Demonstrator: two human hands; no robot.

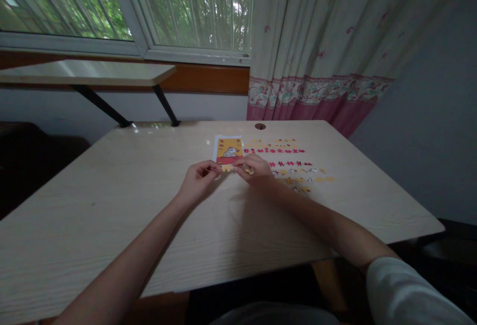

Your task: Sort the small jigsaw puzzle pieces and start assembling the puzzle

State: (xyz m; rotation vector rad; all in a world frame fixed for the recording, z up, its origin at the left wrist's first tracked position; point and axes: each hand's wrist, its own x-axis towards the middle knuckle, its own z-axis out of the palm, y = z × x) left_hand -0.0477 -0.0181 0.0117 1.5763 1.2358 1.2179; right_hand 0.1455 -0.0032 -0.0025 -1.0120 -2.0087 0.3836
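Between my two hands lie small yellow puzzle pieces [226,168], just below a picture card [223,148] with a white bird on a yellow and red ground. My left hand [200,177] is closed, its thumb and fingertips pinched at the left end of the yellow pieces. From the right, my right hand [256,170] pinches at their other end, and its palm hides part of the table. Right of the card, loose red puzzle pieces [290,164] lie in rows, with more yellow and white pieces [313,179] nearer to me, partly behind my right forearm.
The pale wooden desk [149,196] carries a raised shelf [112,72] on black legs at the back left. A round cable hole [260,126] sits near the rear edge. Behind are a window [197,12] and a patterned curtain [309,41].
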